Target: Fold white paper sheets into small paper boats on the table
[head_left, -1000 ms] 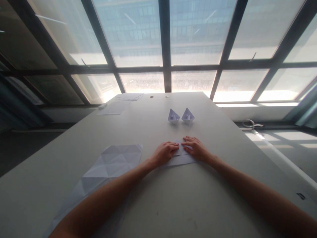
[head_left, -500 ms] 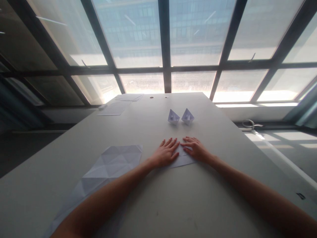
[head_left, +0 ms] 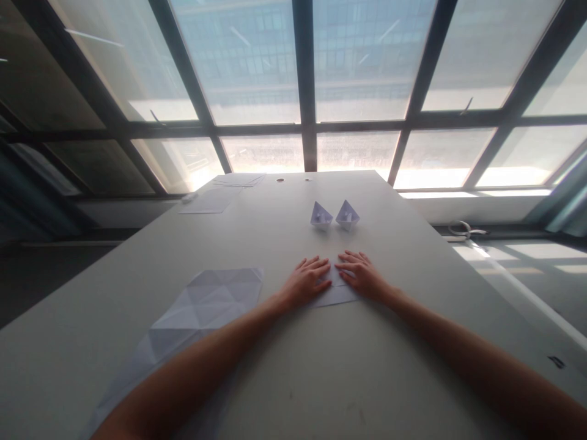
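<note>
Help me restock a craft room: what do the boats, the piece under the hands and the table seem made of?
Boats: matte white paper, by their thin edges and crisp folds.
Piece: likely the same matte paper; a straight fold edge shows, though much is covered.
Table: smooth, low-sheen, perhaps white laminate, by its even surface.

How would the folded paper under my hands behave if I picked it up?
The folded paper is probably light, being only thin paper. Its overlapping layers may stiffen it. The folds could loosen without your left hand and right hand atop.
</note>
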A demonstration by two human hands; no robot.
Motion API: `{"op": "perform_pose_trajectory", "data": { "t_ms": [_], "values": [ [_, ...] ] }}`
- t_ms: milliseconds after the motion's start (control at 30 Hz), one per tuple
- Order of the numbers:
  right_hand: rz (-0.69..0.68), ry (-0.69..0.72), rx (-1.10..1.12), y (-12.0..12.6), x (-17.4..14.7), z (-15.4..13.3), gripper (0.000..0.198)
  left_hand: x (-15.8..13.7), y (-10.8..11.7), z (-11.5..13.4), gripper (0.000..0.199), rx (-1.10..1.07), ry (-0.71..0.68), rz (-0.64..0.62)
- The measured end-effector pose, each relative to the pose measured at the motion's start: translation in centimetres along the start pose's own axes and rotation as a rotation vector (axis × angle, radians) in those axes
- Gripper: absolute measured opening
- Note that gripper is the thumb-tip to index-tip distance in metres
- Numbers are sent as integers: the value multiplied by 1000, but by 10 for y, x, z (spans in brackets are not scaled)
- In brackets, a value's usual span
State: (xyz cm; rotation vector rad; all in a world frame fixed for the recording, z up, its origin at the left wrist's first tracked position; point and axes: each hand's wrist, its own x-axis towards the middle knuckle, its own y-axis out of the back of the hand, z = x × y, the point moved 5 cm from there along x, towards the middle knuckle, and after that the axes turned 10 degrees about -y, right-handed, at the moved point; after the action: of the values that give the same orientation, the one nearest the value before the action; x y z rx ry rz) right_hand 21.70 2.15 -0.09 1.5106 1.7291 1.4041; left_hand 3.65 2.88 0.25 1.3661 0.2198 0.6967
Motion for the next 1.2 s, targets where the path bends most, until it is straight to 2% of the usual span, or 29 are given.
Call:
{"op": "perform_pose_trajectory", "data": {
  "t_ms": [133, 267, 367, 533, 600, 700, 867, 1033, 1200],
  "values": [
    [12, -24, -30, 0, 0, -3, 31, 3, 7, 5, 32, -63, -115, 81],
    [25, -47, -63, 2, 0, -2, 31, 5, 10, 16, 31, -107, -203, 51],
    [48, -83, -92, 4, 1, 2, 31, 2, 10, 23, 42, -84, -207, 6],
    [77, -132, -92, 6, 3, 10, 32, -3, 5, 27, 80, -21, -200, -115],
    [98, -118, -91, 7, 4, 10, 32, -3, 4, 27, 86, -15, -205, -134],
    [129, -54, -41, 10, 3, 4, 31, -3, 4, 26, 83, -16, -196, -125],
    [68, 52, 36, 14, 0, -10, 28, -3, 2, 25, 79, -19, -180, -112],
    [52, 49, -6, 16, -1, -16, 29, -2, 3, 25, 77, -22, -168, -105],
    [21, 37, -36, 15, -2, -14, 42, 0, 10, 28, 57, 16, -178, -38]
  ]
}}
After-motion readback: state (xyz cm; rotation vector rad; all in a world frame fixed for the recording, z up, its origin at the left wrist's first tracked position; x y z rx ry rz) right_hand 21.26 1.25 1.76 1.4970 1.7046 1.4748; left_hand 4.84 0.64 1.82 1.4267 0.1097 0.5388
